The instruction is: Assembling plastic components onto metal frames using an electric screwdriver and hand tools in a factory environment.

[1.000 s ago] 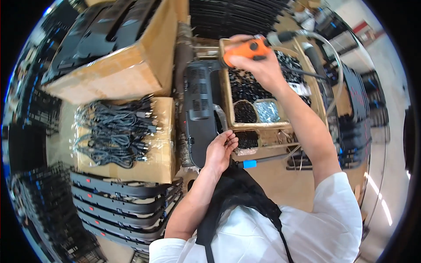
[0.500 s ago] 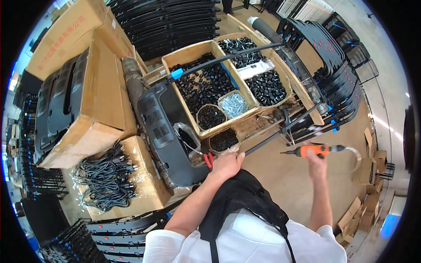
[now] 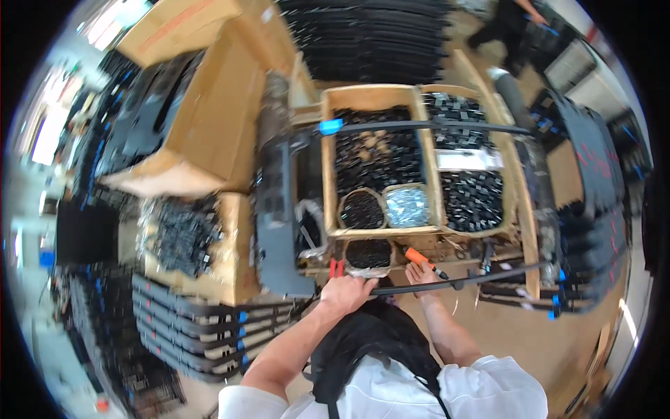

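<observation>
My left hand (image 3: 347, 293) is closed around the near side of a black plastic frame (image 3: 276, 276), beside the red handles (image 3: 336, 268) of a hand tool. The frame lies over the workbench, its thin near bar (image 3: 481, 278) running off to the right. At that bar my right hand (image 3: 421, 276) has its fingers stretched up beside an orange power screwdriver (image 3: 417, 255). The driver lies slanted at the bench's near edge, just beyond my fingertips. Motion blur hides whether they still touch it. A small tub of dark screws (image 3: 368, 255) stands between my hands.
A wooden-walled box (image 3: 326, 167) holds black parts, with tubs of dark and silvery screws (image 3: 407, 207). Left stand a large carton (image 3: 216, 119) and a pile of bundled cables (image 3: 183, 234). Stacked black frames (image 3: 370, 42) rise beyond. A person in dark clothes (image 3: 506, 31) is at the far right.
My right hand has brought the orange screwdriver in from the right to the bench's near edge, and its fingers have loosened. The whole view has turned. My left hand stays on the frame.
</observation>
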{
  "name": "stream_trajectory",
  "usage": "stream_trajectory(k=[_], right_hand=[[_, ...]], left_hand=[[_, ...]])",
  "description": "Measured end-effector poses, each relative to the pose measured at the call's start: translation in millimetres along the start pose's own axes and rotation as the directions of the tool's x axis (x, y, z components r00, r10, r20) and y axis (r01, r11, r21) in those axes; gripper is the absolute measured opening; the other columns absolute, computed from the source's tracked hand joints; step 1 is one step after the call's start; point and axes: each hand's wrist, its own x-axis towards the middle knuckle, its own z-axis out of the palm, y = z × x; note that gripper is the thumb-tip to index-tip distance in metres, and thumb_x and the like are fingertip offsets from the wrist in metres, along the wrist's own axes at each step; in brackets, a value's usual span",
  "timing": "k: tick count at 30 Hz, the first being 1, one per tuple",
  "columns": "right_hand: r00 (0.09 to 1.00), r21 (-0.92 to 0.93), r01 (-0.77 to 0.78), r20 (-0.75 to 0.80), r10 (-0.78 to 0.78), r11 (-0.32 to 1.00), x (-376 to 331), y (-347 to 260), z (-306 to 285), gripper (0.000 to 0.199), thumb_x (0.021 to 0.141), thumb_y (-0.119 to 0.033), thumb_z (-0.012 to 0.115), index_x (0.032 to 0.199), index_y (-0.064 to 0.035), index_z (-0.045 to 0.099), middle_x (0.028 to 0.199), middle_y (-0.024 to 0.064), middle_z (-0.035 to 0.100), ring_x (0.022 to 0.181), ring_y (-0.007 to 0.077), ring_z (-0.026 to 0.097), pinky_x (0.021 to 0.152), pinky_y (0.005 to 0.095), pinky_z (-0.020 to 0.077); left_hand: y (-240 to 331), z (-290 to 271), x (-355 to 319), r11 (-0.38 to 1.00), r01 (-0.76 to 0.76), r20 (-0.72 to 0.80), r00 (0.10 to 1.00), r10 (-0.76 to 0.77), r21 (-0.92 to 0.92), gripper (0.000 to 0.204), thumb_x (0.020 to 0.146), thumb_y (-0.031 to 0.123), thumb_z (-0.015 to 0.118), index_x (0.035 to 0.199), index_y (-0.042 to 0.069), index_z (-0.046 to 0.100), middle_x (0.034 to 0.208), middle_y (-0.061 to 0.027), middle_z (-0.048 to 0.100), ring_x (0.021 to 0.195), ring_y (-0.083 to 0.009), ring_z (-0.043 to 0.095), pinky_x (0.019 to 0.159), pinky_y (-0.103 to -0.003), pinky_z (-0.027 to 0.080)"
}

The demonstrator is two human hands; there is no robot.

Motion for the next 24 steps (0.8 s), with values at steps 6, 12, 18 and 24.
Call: stream_trajectory(k=[6, 12, 18, 24], right_hand=[[0.674, -0.958, 0.286, 0.177, 0.717, -0.033, -172.3, -89.0, 103.6, 0.036, 0.099, -0.039, 0.069, 0.094, -0.0062, 0.082, 0.089, 0.0065, 0.079, 0.081, 0.017, 0.073, 0.076, 0.0334, 0.0587], [0.671, -0.657, 0.74, 0.737, 0.085, -0.143, -129.9, -184.6, 306.1, 0.036, 0.098, -0.03, 0.073, 0.118, -0.0003, 0.077, 0.101, 0.0071, 0.08, 0.086, 0.0143, 0.072, 0.079, 0.0325, 0.0571], [0.439, -0.267, 0.641, 0.896, 0.058, -0.72, 76.7, -235.3, 474.2, 0.063, 0.106, -0.057, 0.054, 0.106, 0.0034, 0.071, 0.096, 0.0186, 0.073, 0.094, 0.0345, 0.069, 0.09, 0.045, 0.0516], [0.655, -0.517, 0.662, 0.751, 0.083, -0.542, 84.9, -203.8, 491.9, 0.073, 0.099, -0.072, 0.058, 0.074, -0.004, 0.066, 0.06, 0.0034, 0.058, 0.056, 0.0141, 0.057, 0.055, 0.0323, 0.0437]], left_hand=[[-11.5, 0.2, -17.6, 0.986, 0.091, -0.092, 0.99, -0.104, -0.138, 0.062, 0.11, 0.056, 0.04, 0.107, 0.009, 0.079, 0.104, -0.0191, 0.079, 0.097, -0.0378, 0.077, 0.087, -0.051, 0.061], [-16.6, 34.0, -33.8, 0.948, -0.295, -0.86, 0.508, 0.054, -0.115, 0.029, 0.098, 0.037, 0.068, 0.089, 0.009, 0.071, 0.09, -0.0083, 0.068, 0.088, -0.0296, 0.069, 0.078, -0.042, 0.054], [6.2, 87.7, -82.6, 0.584, -0.05, -0.365, 0.823, -0.435, -0.81, 0.043, 0.099, 0.049, 0.07, 0.112, 0.007, 0.071, 0.105, -0.0163, 0.071, 0.101, -0.0315, 0.07, 0.091, -0.042, 0.055], [-11.3, 130.5, -24.2, -0.642, -0.32, -0.07, 0.921, -0.382, -0.697, 0.07, 0.104, 0.06, 0.062, 0.149, 0.008, 0.05, 0.127, -0.0081, 0.068, 0.12, -0.0229, 0.064, 0.102, -0.049, 0.054]])
